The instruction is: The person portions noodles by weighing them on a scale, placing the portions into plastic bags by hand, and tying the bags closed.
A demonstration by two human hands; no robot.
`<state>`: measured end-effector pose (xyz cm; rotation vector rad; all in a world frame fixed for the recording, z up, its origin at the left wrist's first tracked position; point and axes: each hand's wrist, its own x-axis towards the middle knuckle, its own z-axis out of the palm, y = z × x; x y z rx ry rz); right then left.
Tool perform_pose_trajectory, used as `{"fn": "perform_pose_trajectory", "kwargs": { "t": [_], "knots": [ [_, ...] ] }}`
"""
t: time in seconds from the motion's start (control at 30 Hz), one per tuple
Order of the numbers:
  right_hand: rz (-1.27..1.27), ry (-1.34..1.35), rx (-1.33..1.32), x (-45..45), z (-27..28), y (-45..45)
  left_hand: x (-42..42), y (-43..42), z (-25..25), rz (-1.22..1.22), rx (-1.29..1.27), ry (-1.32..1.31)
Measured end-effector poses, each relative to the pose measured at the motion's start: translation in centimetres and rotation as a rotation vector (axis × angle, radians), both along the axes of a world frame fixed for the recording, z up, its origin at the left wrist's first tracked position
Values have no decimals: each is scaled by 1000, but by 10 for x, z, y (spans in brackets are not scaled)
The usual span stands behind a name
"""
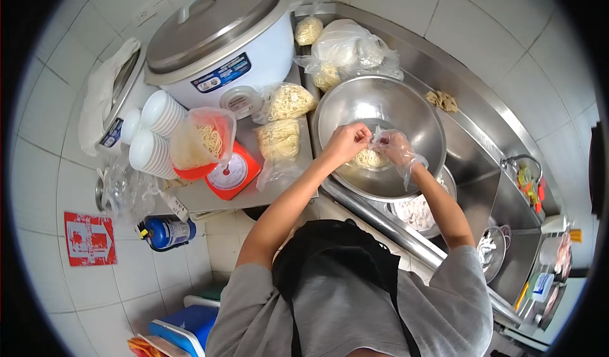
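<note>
Noodles (368,159) lie near the centre of the frame, inside the wide steel bowl (339,103) that we have in front of us. Our left hand (346,144) is over the bowl with thumb and fingers pinched together beside the clear bag (379,135); we cannot tell whether plastic is caught between the tips. Our right hand (394,148), with clear plastic around it down to the wrist, has its fingers closed on the bag above the noodles. Left of the bowl, on the steel desk (254,197), we see two bagged portions of noodles (279,140) and a red scale (228,172), its dial markings too small for us to read. Beside the scale, a bag-lined red bowl (193,170) holds more noodles, with stacked white cups (151,151) next to it. At upper left, a large cooker (228,78) with a metal lid carries a blue label (222,73) whose lettering we cannot make out. At lower left, the red wall sign (90,239) shows a worn white arrow and pictogram, near a blue cylinder (168,233). Right of centre, a container of white pieces (415,212) sits partly under the steel bowl.
</note>
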<state>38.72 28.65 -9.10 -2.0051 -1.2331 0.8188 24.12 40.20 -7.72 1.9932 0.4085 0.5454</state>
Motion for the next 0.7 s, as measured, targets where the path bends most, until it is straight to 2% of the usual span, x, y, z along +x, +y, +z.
{"fn": "perform_pose_trajectory", "kwargs": {
  "t": [0.03, 0.13, 0.23, 0.33, 0.43, 0.53, 0.7],
  "knots": [
    [-43, -43, -69, 0, 8, 1, -3, -5, 6, -41, -6, 48],
    [-49, 300, 47, 14, -9, 0, 8, -11, -8, -98, 247, -40],
    [-156, 261, -5, 18, -26, 3, 20, -10, -18, -82, 286, 67],
    [-108, 258, 72, 19, -33, 3, 27, -4, -22, -62, 361, 164],
    [-107, 396, 159, 14, -32, 0, 23, 0, -26, -35, 393, 197],
    [-7, 183, 106, 8, -17, -2, 20, 1, -25, -23, 428, 212],
    [88, -94, 130, 11, -28, 1, 20, 3, -22, -85, 576, 240]
  ]
}}
